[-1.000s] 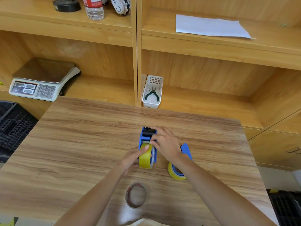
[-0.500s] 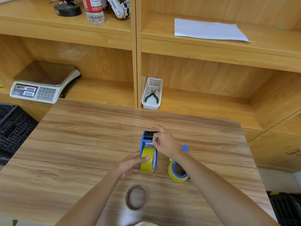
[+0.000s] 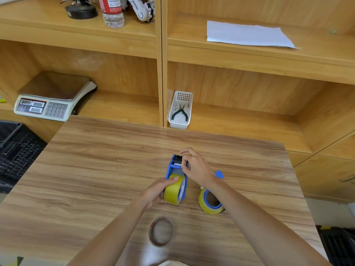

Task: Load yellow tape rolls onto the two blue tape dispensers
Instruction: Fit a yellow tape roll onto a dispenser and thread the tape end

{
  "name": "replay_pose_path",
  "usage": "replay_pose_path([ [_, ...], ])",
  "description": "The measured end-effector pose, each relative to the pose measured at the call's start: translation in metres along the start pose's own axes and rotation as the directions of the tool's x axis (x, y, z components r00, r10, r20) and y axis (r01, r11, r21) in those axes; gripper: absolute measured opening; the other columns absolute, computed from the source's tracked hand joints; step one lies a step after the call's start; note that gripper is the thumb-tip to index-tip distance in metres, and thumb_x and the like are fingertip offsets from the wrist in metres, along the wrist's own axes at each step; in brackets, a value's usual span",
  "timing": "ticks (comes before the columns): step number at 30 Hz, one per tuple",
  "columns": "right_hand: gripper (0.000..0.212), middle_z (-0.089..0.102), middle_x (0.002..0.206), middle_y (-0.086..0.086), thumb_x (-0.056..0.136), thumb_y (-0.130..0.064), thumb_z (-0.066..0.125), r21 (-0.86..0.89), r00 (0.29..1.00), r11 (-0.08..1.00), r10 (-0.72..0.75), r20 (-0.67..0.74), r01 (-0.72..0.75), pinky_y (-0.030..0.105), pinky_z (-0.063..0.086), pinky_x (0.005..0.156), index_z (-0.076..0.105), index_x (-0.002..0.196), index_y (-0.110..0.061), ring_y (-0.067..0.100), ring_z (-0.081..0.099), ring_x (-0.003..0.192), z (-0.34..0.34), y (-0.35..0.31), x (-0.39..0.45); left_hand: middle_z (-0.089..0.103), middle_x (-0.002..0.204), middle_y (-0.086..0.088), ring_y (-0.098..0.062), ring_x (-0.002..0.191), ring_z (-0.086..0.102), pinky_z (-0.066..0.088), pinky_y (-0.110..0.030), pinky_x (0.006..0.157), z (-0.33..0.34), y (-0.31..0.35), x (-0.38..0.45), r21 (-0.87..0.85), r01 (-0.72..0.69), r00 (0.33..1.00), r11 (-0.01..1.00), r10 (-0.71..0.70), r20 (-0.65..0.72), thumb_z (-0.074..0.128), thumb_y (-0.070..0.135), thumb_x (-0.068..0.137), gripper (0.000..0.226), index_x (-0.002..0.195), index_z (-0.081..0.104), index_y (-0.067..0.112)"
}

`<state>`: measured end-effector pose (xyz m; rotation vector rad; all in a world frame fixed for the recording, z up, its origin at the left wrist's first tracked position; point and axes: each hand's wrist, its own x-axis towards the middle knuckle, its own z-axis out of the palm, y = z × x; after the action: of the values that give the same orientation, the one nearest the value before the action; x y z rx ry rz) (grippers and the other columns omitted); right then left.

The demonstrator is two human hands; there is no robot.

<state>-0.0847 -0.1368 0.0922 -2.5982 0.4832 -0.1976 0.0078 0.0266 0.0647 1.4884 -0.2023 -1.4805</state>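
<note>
A blue tape dispenser stands on the wooden table with a yellow tape roll seated in it. My left hand grips that roll from the left, thumb on top. My right hand pinches at the dispenser's front end near the black roller, apparently on the tape's free end. A second blue dispenser lies to the right, mostly hidden under my right forearm, with another yellow roll on it.
An empty clear tape core lies near the table's front edge. Behind the table, shelves hold a white basket with pliers, a weighing scale, a water bottle and a paper sheet. Black crates stand at left.
My right hand has slid forward along the dispenser toward its front end. My left hand has stayed on the yellow roll.
</note>
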Motion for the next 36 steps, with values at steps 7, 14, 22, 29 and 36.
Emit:
replay_pose_path([
  [7, 0.019, 0.047, 0.138, -0.005, 0.100, -0.020, 0.041, -0.101, 0.999, 0.994, -0.033, 0.022, 0.035, 0.032, 0.045, 0.086, 0.058, 0.100, -0.012, 0.024, 0.054, 0.109, 0.001, -0.001, -0.004, 0.067, 0.126, -0.020, -0.033, 0.119, 0.062, 0.051, -0.053, 0.099, -0.013, -0.012, 0.004, 0.011, -0.040, 0.991, 0.999, 0.038, 0.129, 0.085, 0.037, 0.072, 0.064, 0.124, 0.064, 0.005],
  [14, 0.024, 0.047, 0.135, -0.004, 0.103, -0.019, 0.033, -0.073, 1.000, 0.997, -0.012, -0.002, 0.012, 0.030, 0.044, 0.080, 0.055, 0.111, -0.011, 0.023, 0.054, 0.108, 0.001, -0.006, -0.005, 0.067, 0.127, -0.016, -0.032, 0.120, 0.061, 0.046, -0.058, 0.103, -0.019, -0.018, 0.006, 0.059, -0.025, 0.979, 0.998, 0.013, 0.205, 0.088, 0.035, 0.069, 0.069, 0.128, 0.062, 0.011],
  [22, 0.018, 0.052, 0.119, -0.002, 0.102, -0.020, 0.033, -0.127, 0.998, 0.991, 0.024, -0.063, -0.032, 0.039, 0.051, 0.067, 0.051, 0.105, -0.015, 0.022, 0.056, 0.089, 0.003, -0.007, -0.008, 0.073, 0.116, -0.013, -0.029, 0.106, 0.070, 0.058, -0.042, 0.084, 0.000, -0.005, 0.010, -0.020, 0.036, 0.999, 0.999, -0.035, 0.036, 0.074, 0.050, 0.080, 0.055, 0.121, 0.067, 0.014],
  [29, 0.013, 0.048, 0.100, 0.000, 0.102, -0.016, 0.033, -0.102, 0.975, 0.974, 0.193, -0.111, -0.204, 0.041, 0.047, 0.055, 0.045, 0.096, -0.015, 0.026, 0.053, 0.065, -0.006, 0.002, -0.006, 0.070, 0.123, -0.012, -0.030, 0.114, 0.066, 0.050, -0.050, 0.100, -0.009, -0.014, 0.001, 0.084, -0.024, 0.973, 0.996, 0.004, 0.231, 0.084, 0.035, 0.072, 0.064, 0.128, 0.062, 0.013],
  [36, 0.016, 0.050, 0.090, 0.001, 0.102, -0.015, 0.031, -0.021, 0.948, 0.957, 0.284, -0.146, -0.290, 0.033, 0.032, 0.051, 0.043, 0.090, -0.016, 0.027, 0.052, 0.061, -0.009, -0.004, -0.004, 0.070, 0.125, -0.006, -0.025, 0.117, 0.065, 0.047, -0.053, 0.104, -0.005, -0.016, 0.000, 0.096, 0.016, 0.969, 0.995, -0.039, 0.245, 0.083, 0.040, 0.074, 0.062, 0.129, 0.062, 0.020],
])
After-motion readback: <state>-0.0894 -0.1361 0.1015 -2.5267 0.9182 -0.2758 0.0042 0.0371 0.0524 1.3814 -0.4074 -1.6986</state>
